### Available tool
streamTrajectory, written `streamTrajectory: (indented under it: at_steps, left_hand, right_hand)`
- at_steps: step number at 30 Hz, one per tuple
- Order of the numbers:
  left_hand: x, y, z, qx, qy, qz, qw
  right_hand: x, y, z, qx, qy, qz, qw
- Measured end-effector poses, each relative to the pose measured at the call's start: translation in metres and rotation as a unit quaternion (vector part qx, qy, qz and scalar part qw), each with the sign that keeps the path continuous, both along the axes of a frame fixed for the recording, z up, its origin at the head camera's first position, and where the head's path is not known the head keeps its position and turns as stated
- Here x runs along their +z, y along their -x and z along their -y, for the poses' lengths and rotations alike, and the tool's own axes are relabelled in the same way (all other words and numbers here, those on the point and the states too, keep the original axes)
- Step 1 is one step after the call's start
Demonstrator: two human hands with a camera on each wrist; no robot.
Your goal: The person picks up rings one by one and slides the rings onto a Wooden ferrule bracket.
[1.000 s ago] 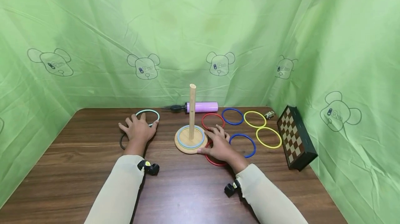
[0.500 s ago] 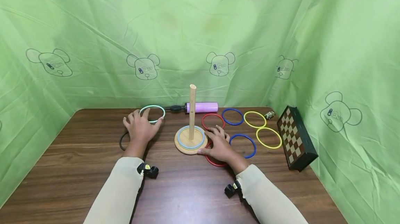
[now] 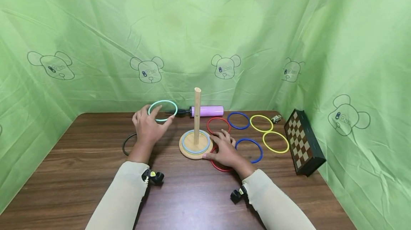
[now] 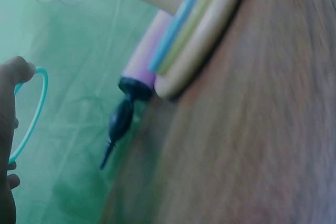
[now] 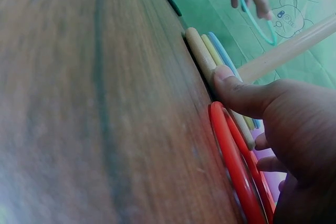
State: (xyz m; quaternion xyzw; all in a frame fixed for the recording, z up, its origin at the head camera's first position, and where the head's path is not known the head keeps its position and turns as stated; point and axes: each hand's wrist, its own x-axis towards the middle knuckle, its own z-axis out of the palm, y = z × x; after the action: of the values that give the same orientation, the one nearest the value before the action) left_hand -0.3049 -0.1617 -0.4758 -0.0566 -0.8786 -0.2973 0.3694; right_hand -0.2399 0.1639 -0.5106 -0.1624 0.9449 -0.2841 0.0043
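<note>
My left hand [image 3: 148,130] pinches a mint-green ring [image 3: 163,101] between thumb and fingers and holds it raised above the table, left of the wooden peg stand [image 3: 197,116]. The same ring [image 4: 46,85] shows tilted at the left of the left wrist view. Around the foot of the peg lie a light blue ring [image 3: 196,152] and, under it, a yellow ring [image 5: 211,50]. My right hand [image 3: 226,151] grips the stand's round base at its right side, thumb at the near edge. Beneath this hand lies a red ring [image 3: 221,169], partly hidden.
Right of the stand lie another red ring [image 3: 219,117], two blue rings [image 3: 238,128] and two yellow rings [image 3: 261,115]. A folded chessboard [image 3: 300,139] stands at the right edge. Behind the peg is a purple hand pump [image 3: 212,111]. A dark ring [image 3: 124,148] lies beside the left wrist.
My left hand has lifted the mint-green ring off the table and moved it up and right, toward the peg. The dark ring shows more beside the wrist. My right hand has stayed put.
</note>
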Motion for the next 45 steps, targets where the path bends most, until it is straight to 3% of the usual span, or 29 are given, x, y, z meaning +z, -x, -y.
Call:
streamTrajectory:
  at_steps: [16, 22, 30, 40, 45]
  left_hand:
    - [0.05, -0.024, -0.028, -0.062, -0.057, -0.073, 0.9938]
    - [0.068, -0.034, -0.037, -0.091, -0.112, -0.095, 0.985]
    - [0.082, -0.041, -0.039, -0.136, -0.176, -0.128, 0.9665]
    - [0.116, -0.044, -0.052, -0.158, -0.167, -0.129, 0.9646]
    - [0.129, -0.048, -0.061, -0.156, -0.136, -0.129, 0.9698]
  right_hand:
    - [0.002, 0.001, 0.001, -0.001, -0.003, 0.001, 1.0]
    - [0.004, 0.001, 0.001, 0.002, 0.005, -0.002, 1.0]
    - [0.001, 0.001, 0.001, 0.005, -0.002, 0.003, 1.0]
    - [0.003, -0.001, 0.0, 0.0, 0.003, 0.004, 1.0]
    - [0.001, -0.001, 0.0, 0.001, 0.001, 0.002, 1.0]
